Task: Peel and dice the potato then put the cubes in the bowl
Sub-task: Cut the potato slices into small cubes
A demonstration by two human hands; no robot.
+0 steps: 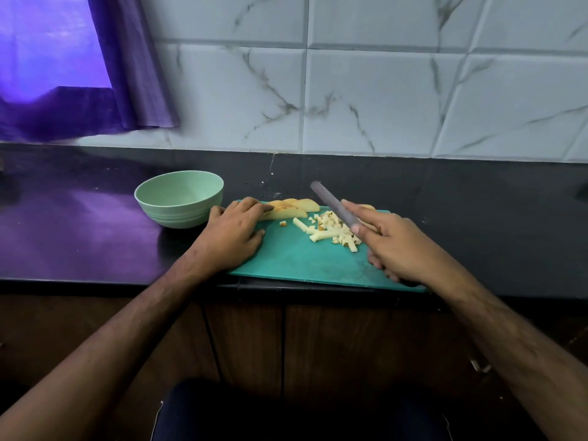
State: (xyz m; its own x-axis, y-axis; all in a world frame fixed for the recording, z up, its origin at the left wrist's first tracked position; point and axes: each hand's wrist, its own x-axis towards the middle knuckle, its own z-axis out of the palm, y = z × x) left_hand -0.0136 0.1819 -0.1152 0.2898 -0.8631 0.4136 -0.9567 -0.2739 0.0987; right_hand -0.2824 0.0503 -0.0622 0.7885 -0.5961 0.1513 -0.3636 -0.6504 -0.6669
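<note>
On the teal cutting board (302, 259), dicing's halfway: right hand (397, 246) is gripping the knife (332, 205) over the cubes (334, 230), left hand (235, 230) is resting flat, fingers reaching the far-left potato slices (292, 208), probably up next, with the bowl (179, 198) waiting.

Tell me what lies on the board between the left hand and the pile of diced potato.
In the head view, between the left hand and the diced pile lies bare cutting board, apart from one stray cube and a potato stick.

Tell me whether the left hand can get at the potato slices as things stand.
Probably yes. The left hand lies on the cutting board with its fingertips already at the potato slices; nothing lies between them, and the knife is off to the right.
</note>
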